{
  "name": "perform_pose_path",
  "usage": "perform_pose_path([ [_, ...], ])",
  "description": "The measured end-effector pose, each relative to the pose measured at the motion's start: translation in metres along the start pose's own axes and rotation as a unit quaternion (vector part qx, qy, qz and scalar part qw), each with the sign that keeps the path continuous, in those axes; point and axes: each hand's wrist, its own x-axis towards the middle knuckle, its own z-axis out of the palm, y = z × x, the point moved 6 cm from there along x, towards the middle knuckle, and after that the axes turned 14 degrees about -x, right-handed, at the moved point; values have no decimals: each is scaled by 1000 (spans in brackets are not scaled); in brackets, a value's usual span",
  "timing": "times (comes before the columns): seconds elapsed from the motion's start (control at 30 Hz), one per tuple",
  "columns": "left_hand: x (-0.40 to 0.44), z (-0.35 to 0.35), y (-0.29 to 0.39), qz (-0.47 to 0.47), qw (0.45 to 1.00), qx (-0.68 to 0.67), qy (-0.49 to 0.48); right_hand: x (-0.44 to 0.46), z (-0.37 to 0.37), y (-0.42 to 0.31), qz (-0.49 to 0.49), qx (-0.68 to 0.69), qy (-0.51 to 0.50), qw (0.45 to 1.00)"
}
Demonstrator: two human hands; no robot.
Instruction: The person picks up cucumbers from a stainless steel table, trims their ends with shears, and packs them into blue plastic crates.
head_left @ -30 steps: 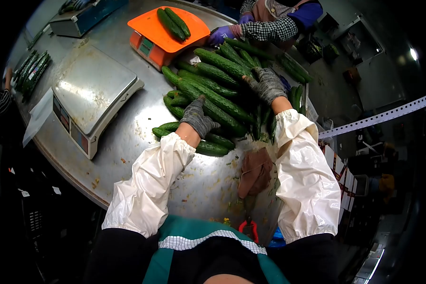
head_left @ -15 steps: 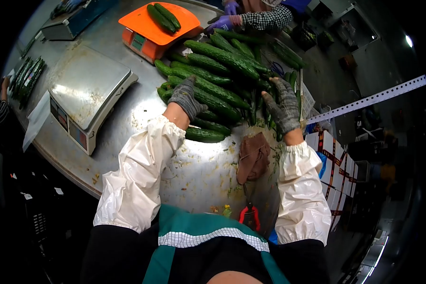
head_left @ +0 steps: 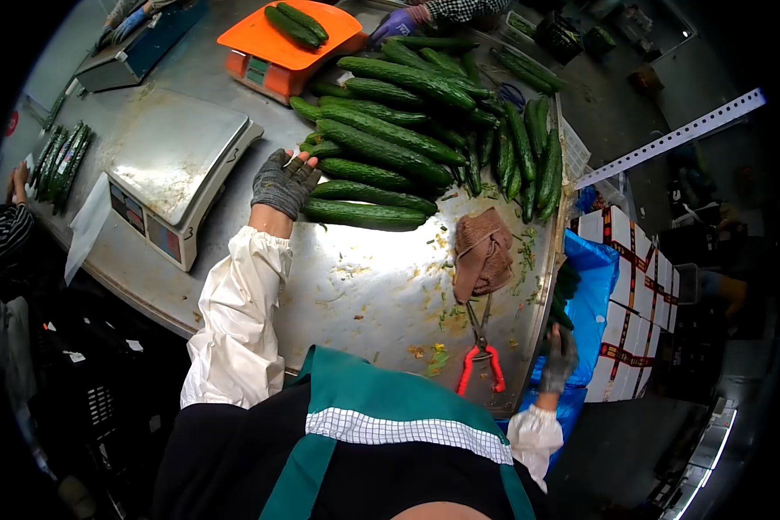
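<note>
My left hand (head_left: 284, 184), in a grey fingertipless glove, is at the left ends of a pile of dark green cucumbers (head_left: 381, 152). Its fingers are stretched and hold nothing visible. Low on the right, beyond the table edge, my right hand (head_left: 558, 360) reaches over a box lined with blue plastic (head_left: 594, 269). Its fingers look extended and somewhat blurred, just below cucumbers (head_left: 565, 290) lying in that box. A brown cloth (head_left: 484, 253) and red-handled snips (head_left: 480, 364) lie on the metal table between my hands.
A flat-topped scale (head_left: 169, 165) stands left; an orange scale (head_left: 290, 39) at the back carries two cucumbers. A co-worker's purple-gloved hand (head_left: 399, 24) is behind the pile. Wrapped cucumbers (head_left: 61, 165) lie far left. White cartons (head_left: 628, 303) and a perforated metal bar (head_left: 672, 139) are right.
My right hand has left the pile and moved down right to the blue-lined box. My left hand has shifted left, off the cucumbers' tops to their ends.
</note>
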Motion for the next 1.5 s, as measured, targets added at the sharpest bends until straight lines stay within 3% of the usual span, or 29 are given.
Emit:
perform_pose_path([
  [0.1,4,-6,17,55,996,65,9,-43,-18,49,75,55,12,996],
  [0.13,7,-1,27,129,973,190,-12,-55,-23,57,100,45,22,994],
  [0.2,8,16,37,231,888,396,-47,-74,-28,60,115,34,15,993],
  [0.3,61,31,44,328,690,635,-118,-91,-32,57,113,-2,2,994],
  [0.33,61,39,44,328,689,635,-120,-96,-33,53,118,-4,7,993],
  [0.4,56,65,31,288,596,733,-154,-106,-34,51,125,-5,17,992],
  [0.43,68,66,31,289,595,733,-157,-110,-35,52,124,-7,20,992],
  [0.5,94,69,18,201,665,676,-245,-118,-36,50,124,-9,24,992],
  [0.53,100,72,16,198,594,750,-212,-123,-37,49,138,-3,26,990],
  [0.57,107,73,15,198,594,750,-214,-127,-38,49,153,3,28,988],
  [0.63,112,82,13,328,450,809,-188,-136,-39,50,168,-2,28,985],
  [0.83,91,75,25,253,514,805,-154,-160,-39,69,193,6,35,981],
  [0.9,94,70,25,263,524,789,-185,-161,-38,66,193,-5,27,981],
  [0.97,98,66,24,222,573,761,-207,-158,-35,54,195,-18,6,981],
  [1.1,80,73,17,189,559,779,-212,-154,-31,46,177,34,30,983],
  [1.23,100,69,12,255,490,808,-203,-153,-32,43,166,-19,20,986],
  [1.33,82,65,16,272,593,717,-246,-156,-33,51,153,-49,20,987],
  [1.5,92,61,14,337,547,731,-228,-161,-34,43,150,-100,11,984],
])
